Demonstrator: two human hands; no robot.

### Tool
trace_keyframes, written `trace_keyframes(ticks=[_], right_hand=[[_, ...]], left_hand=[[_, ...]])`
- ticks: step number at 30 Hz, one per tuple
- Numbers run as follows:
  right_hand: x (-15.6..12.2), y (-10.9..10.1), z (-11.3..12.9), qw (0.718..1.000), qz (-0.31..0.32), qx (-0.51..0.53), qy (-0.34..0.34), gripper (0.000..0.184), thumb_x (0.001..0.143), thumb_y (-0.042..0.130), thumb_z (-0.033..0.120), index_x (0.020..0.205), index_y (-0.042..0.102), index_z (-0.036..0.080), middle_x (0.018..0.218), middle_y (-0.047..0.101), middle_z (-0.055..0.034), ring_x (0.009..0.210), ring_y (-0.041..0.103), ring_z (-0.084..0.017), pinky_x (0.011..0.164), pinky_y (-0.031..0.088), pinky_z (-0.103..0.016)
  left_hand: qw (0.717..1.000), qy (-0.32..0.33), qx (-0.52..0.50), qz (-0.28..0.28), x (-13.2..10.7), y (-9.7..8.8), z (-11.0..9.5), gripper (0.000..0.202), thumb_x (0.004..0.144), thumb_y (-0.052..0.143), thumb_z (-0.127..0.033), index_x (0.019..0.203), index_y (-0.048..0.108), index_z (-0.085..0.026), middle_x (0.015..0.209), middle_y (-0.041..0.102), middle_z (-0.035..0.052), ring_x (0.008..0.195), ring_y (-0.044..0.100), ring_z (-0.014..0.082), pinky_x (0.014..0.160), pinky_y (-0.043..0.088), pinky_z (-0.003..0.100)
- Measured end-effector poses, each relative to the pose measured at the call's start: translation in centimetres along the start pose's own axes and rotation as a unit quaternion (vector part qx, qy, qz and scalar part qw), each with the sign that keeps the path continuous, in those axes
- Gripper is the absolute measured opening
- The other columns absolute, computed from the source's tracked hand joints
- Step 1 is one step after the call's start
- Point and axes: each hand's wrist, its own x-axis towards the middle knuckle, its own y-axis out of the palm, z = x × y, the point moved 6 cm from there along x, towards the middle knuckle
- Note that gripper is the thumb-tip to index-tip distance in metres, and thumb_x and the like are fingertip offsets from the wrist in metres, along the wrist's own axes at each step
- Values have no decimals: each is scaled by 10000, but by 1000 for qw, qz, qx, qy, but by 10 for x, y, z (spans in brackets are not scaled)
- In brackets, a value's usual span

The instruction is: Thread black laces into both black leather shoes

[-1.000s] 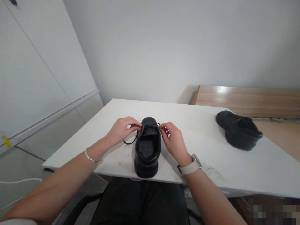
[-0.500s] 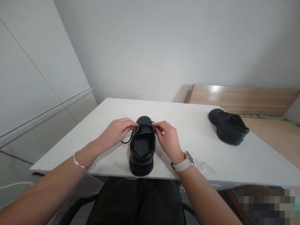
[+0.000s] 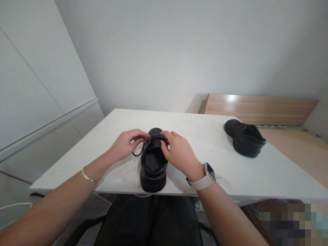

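Observation:
A black shoe (image 3: 153,167) stands on the white table (image 3: 205,150) right in front of me, heel toward me and toe pointing away. My left hand (image 3: 126,144) pinches a black lace (image 3: 137,151) at the shoe's left side; a loop of it hangs down onto the table. My right hand (image 3: 177,152) lies over the shoe's tongue, its fingers closed on the lace at the top of the opening. A bracelet is on my left wrist and a white watch on my right.
A second black shoe (image 3: 244,137) lies at the table's right edge. A wooden surface (image 3: 258,109) stands behind and right of the table. White cabinet panels fill the left side. Dark scuff marks show on the table near the front edge.
My right hand has moved left from beside the shoe to over its tongue. The left hand stays at the lace. The view has shifted slightly to the right.

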Motion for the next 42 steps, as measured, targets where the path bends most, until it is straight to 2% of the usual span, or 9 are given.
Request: trace_keyframes(ticks=[7,14,19,22,24,28,30,37,42], right_hand=[[12,4,14,989,70,-132,-12,193,913,462,68,954,638,135,916,656,-131,795,662,-242,647,486,-304],[18,5,19,984,83,-157,-13,250,939,421,31,918,651,126,901,664,-143,832,693,-255,661,521,-302],[18,7,21,983,85,-163,-2,256,972,400,47,967,645,123,929,658,-144,848,692,-251,672,530,-305],[18,8,22,982,89,-164,-2,234,977,412,63,994,639,121,948,652,-145,858,689,-252,678,532,-307],[18,8,21,982,90,-168,3,229,975,415,61,993,636,122,951,651,-143,861,689,-248,679,530,-300],[18,8,17,981,91,-170,2,240,977,401,56,981,629,131,939,650,-134,848,687,-240,672,519,-291],[17,8,16,982,88,-168,-1,230,979,407,63,985,626,133,938,650,-131,842,685,-240,666,516,-291],[16,6,14,983,80,-165,2,218,979,417,59,1000,619,139,940,649,-117,830,687,-232,650,506,-285],[15,8,9,985,66,-157,-2,184,983,443,92,998,617,151,932,649,-101,822,677,-230,642,495,-286]], left_hand=[[989,24,138,-35,0,1,-14,188,892,498,-156,946,678,-159,915,667,65,840,651,196,775,525,319],[967,18,251,-50,3,7,-22,153,856,503,-114,872,641,-178,867,683,62,881,621,243,789,494,362],[983,-1,182,-3,2,7,-34,201,972,450,-259,1025,629,-182,961,692,64,865,649,215,766,505,336],[980,-4,196,34,2,9,-41,300,957,516,-403,1102,629,-166,1005,652,87,854,637,227,785,517,366],[974,-4,216,61,4,11,-42,278,923,545,-345,1090,648,-148,1019,628,101,858,629,231,810,523,384],[959,-12,270,84,13,11,-37,275,811,489,-106,974,708,-142,1013,651,108,923,634,241,866,519,384],[947,-13,307,97,19,12,-35,285,777,487,-83,915,727,-149,989,666,108,926,641,249,869,520,378],[924,-1,354,142,34,18,-36,224,740,493,-58,673,681,-159,799,623,96,706,607,214,677,493,312],[920,28,344,187,32,16,-35,230,742,514,-50,680,698,-173,844,618,78,705,592,189,686,465,287]])
